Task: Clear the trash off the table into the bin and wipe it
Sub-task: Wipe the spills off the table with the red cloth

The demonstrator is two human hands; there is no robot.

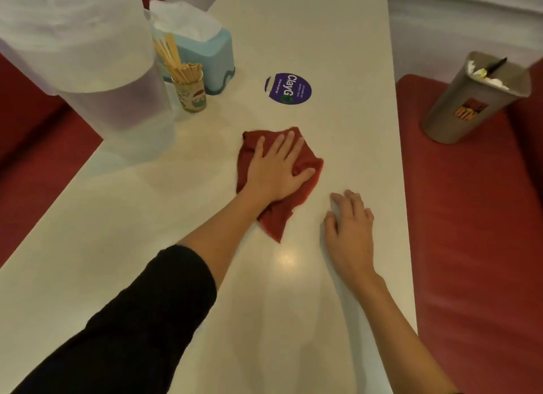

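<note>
A dark red cloth point(277, 217) lies crumpled on the cream table point(338, 55) near its middle. My left hand point(276, 167) presses flat on the cloth with fingers spread and straight. My right hand point(349, 229) rests on the bare tabletop just right of the cloth, fingers slightly bent, holding nothing. A grey bin point(473, 99) stands on the red bench seat to the right of the table, with crumpled paper and a dark stick in its mouth.
At the table's left side stand a large clear pitcher point(97, 79), a cup of wooden stirrers point(189, 90) and a blue tissue box point(202, 49). A purple round sticker point(289, 89) is on the tabletop. Red bench seats point(476, 246) flank both sides.
</note>
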